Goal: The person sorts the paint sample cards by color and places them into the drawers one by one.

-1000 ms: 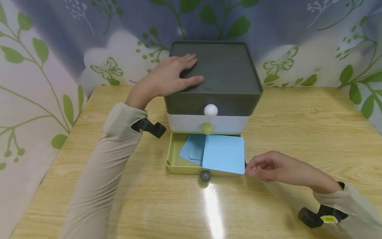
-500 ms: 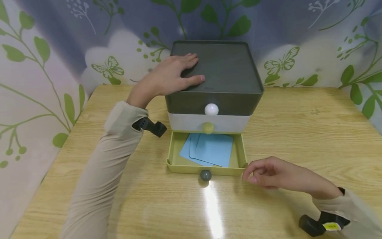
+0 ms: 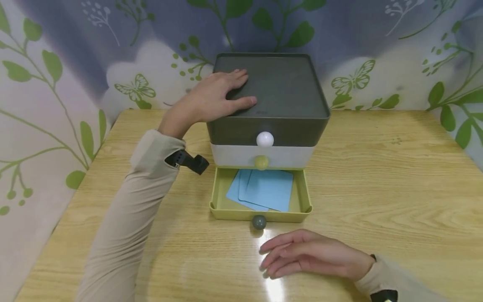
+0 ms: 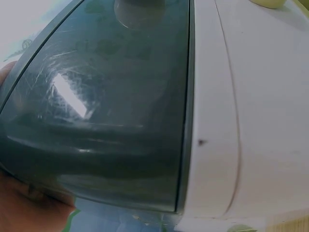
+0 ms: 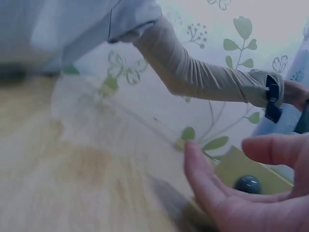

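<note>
My left hand (image 3: 222, 94) rests on the dark grey top of a small drawer cabinet (image 3: 283, 84), thumb and fingers spread over its left side. The bottom drawer (image 3: 226, 214), yellow-green with a dark round knob (image 3: 259, 222), stands pulled out. Several light blue square cards (image 3: 268, 191) lie overlapped inside it. My right hand (image 3: 309, 253) holds nothing and is in front of the drawer, to the right below the knob, with fingers loosely extended toward the left. In the right wrist view, the knob (image 5: 248, 184) shows between thumb and fingers, beyond them.
Above the open drawer are a white drawer (image 3: 234, 155) with a yellow-green knob (image 3: 261, 162) and a dark grey drawer with a white knob (image 3: 265, 139). The cabinet stands on a wooden table (image 3: 377, 176) against a leaf-patterned curtain (image 3: 151, 54).
The top blue card has dropped from beside my right hand into the drawer. My right hand then moved left and nearer, from the drawer's right corner to before the knob. My left hand stayed put.
</note>
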A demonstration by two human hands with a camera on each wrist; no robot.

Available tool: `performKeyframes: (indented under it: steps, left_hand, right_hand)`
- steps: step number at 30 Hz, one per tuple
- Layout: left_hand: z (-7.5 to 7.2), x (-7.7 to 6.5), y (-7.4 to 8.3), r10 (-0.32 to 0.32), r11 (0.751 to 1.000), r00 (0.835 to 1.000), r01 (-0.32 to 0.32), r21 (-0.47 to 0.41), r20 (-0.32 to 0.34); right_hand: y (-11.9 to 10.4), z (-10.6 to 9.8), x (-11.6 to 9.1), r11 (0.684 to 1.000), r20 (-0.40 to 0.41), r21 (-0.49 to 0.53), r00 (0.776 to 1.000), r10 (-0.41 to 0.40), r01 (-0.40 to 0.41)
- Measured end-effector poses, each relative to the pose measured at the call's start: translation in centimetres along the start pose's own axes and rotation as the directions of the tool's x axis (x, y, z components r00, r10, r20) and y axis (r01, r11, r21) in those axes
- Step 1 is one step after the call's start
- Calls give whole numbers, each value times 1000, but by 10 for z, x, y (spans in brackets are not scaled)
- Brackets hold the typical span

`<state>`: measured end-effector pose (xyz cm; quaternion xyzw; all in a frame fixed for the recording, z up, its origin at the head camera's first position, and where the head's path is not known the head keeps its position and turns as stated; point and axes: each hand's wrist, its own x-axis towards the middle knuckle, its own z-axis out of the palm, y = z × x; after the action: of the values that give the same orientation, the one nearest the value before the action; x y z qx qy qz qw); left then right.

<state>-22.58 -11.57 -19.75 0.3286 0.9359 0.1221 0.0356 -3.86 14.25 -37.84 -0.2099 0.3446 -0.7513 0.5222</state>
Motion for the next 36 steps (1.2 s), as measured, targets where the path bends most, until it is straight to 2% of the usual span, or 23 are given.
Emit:
performKeyframes:
  steps: [4,8,12,23,28,36]
  left_hand:
    - [-1,0,0,-1,1000,1000,1,4,0]
    - [-1,1,-1,3,1000,1000,-3,2,0]
    - [-2,2,-1,1,1000,1000,-1,2,-2]
    - [-1,2,-4,14,1000,1000,-14,5,-3]
    - [-1,3,-4,12,1000,1000,-12,12,-2]
    - [-1,3,-4,5,1000,1000,-5,18,-2]
  right_hand:
    - [7,2,14,976,-73,219,997,-9,25]
    - [9,3,25,951,-177,298,984,-24,77]
    - [9,2,34,953,-224,286,974,-39,104]
    - [0,-4,54,978,-236,163,968,-87,128]
    - [-12,-14,53,988,-308,83,946,-100,132]
    - [-33,-30,64,990,-379,63,921,-91,124]
